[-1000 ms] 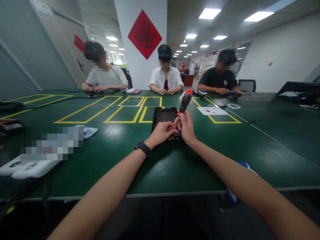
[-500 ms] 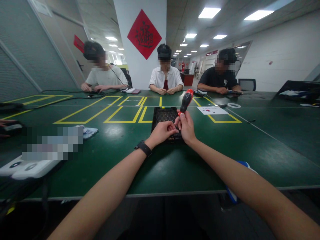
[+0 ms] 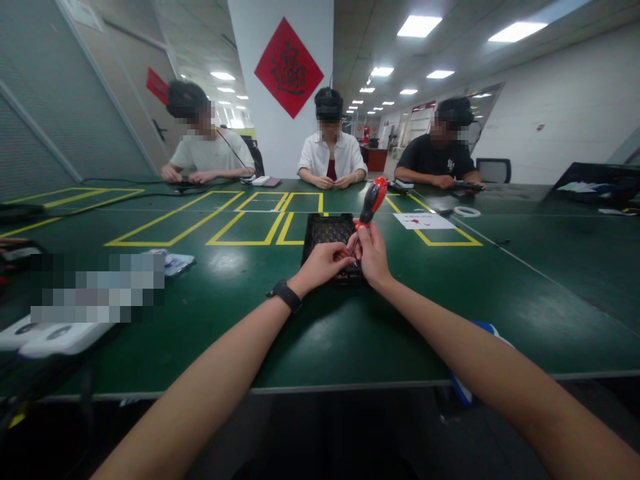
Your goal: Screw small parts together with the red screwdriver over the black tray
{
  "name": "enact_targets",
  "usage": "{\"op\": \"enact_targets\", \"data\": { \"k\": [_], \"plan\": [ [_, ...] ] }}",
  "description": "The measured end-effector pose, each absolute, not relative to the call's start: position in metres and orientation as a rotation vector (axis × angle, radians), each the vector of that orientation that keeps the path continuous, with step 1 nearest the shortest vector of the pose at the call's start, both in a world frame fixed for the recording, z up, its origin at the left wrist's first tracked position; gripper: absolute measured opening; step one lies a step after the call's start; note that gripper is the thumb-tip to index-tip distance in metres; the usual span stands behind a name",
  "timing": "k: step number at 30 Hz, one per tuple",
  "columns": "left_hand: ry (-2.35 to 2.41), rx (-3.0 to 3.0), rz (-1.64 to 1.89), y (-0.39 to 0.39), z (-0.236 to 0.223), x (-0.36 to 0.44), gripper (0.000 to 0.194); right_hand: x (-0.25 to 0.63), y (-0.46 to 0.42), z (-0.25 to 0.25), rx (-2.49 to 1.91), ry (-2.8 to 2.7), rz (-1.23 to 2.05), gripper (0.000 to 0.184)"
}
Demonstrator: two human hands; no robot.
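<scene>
On the green table (image 3: 220,347), the black case (image 3: 330,231) lies beneath both hands; the screwdriver (image 3: 372,202) is gripped, tilted, by the right hand (image 3: 374,257). The left hand (image 3: 320,265) is curled near its tip, contents indeterminable; shaft alignment and light, even pressure are advised.

"What do you see of the wearer from your end?"

"On my feed, the left hand (image 3: 324,264) is bare, and so is the right hand (image 3: 375,257). I can make out a black band (image 3: 287,296) around the left wrist."

"Is it a watch?"

"I can't tell; I don't get a clear look at a dial. It's broad and dark, with a dark bit jutting from its outer side."

"And the sleeves?"

"Both forearms are bare right down to the edge of my view. Lower down, it's too dark for me to make out clothing."
</scene>
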State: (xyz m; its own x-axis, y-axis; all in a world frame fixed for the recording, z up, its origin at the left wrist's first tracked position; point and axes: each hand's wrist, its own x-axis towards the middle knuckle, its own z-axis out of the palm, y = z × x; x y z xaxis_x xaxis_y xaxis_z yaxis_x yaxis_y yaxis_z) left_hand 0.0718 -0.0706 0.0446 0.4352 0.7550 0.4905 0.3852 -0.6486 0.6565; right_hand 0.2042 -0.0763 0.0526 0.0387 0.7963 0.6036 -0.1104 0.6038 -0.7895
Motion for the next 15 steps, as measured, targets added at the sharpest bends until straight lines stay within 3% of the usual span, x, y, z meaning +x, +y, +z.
{"op": "enact_targets", "data": {
  "k": [15],
  "plan": [
    [0.91,2.329,1.073,-0.07,0.0461,0.071,0.019,0.2057,-0.0734,0.0497,-0.655,-1.354,0.771,0.034]
  ]
}}
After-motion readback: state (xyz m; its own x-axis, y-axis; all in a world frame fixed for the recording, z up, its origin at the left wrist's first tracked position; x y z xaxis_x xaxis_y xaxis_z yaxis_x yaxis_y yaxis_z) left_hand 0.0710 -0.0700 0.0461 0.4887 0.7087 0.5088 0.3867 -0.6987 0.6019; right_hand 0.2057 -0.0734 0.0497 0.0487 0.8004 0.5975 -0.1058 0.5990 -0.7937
